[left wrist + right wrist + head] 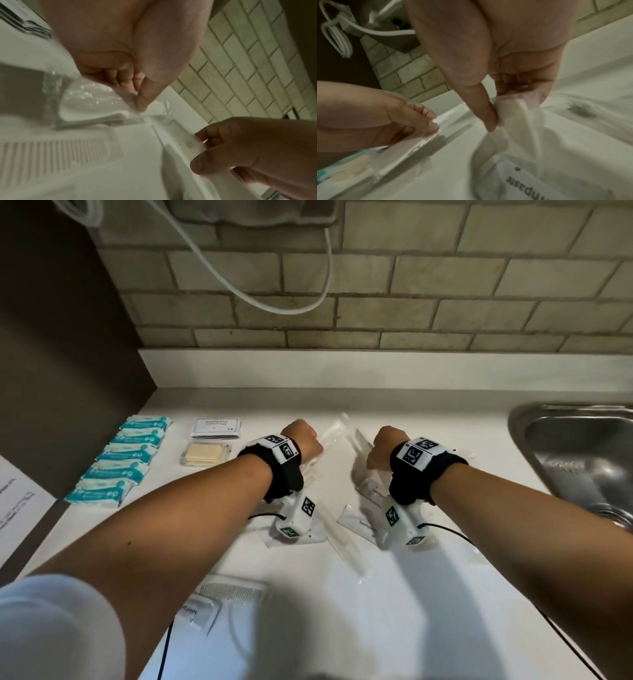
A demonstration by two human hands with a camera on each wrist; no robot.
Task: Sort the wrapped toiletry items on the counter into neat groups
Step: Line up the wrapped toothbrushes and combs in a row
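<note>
Both hands hover as fists over the white counter [445,412]. My left hand [308,440] pinches the end of a long clear-wrapped white item [331,430] between thumb and fingers [140,97]. My right hand [380,446] grips a clear-wrapped comb [187,143], with its thumb [488,116] pressed on the wrapper [518,112]. Sorted at the left lie a column of teal-and-white packets [120,460], a stack of shampoo sachets [216,428] and a yellow pack [205,455]. Toothpaste sachets [359,523] lie loose under my right wrist.
A steel sink [575,453] opens at the right. Another wrapped comb [233,590] and a toothpaste packet [198,611] lie near the front edge, and a long clear-wrapped item [342,542] lies between my arms. A paper sheet [17,501] sits far left. A white cable [274,302] hangs on the tiled wall.
</note>
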